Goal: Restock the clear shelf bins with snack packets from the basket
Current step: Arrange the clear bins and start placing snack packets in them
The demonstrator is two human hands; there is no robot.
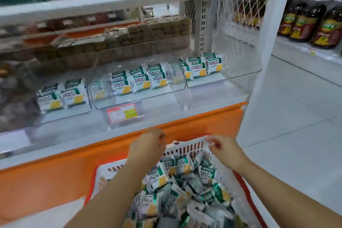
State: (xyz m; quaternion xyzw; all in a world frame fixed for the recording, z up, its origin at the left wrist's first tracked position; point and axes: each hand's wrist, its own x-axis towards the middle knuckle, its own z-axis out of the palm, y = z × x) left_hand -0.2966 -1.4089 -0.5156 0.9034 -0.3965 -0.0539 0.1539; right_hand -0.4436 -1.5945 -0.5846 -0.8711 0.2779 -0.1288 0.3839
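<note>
Basket (pixel 185 149) just below orange shelf edge (pixel 203 116), heaped with packets (pixel 185 190). Left hand (pixel 148 146) curled over far rim, palm hidden: can't tell if holding anything. Right hand (pixel 222 147) curled at far rim, touching it; grip unclear. Three clear bins (pixel 148 98) above: stock at the back, bare floor toward front lips, most free room in right bin (pixel 231 74).
</note>
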